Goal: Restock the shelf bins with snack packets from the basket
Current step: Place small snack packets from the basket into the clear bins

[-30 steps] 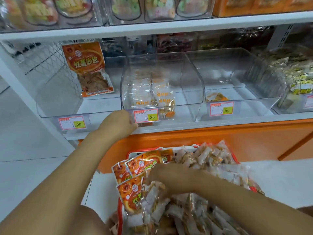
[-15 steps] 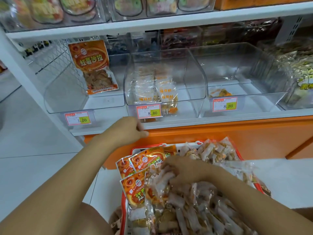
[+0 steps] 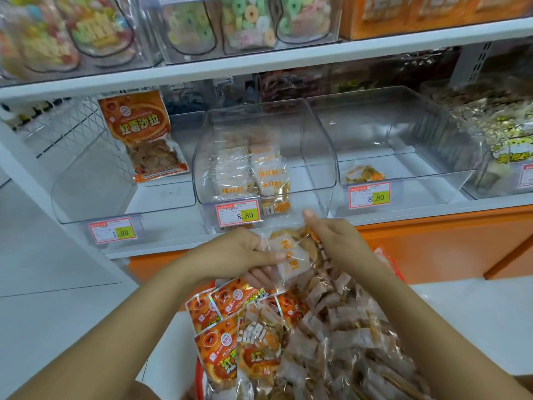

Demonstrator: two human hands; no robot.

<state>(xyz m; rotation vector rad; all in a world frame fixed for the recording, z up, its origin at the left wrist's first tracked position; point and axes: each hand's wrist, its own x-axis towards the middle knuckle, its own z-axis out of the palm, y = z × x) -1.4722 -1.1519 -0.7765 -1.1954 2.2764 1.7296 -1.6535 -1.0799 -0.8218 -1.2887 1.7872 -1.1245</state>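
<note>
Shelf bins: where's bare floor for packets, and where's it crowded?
Left bin: bare floor left of the orange packet. Middle bin: bare strip right of the stacked packets. Right bin: bare except few packets at front-left. Far-right bin is packed.

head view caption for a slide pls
Left hand and right hand hold clear packets above the basket, in front of the partly stocked middle bin.

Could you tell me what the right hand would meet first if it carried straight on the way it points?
Probably the low front wall of the middle bin, beside its 8.80 price tag. The right hand, gripping snack packets, points up toward it; depth is unclear.
</note>
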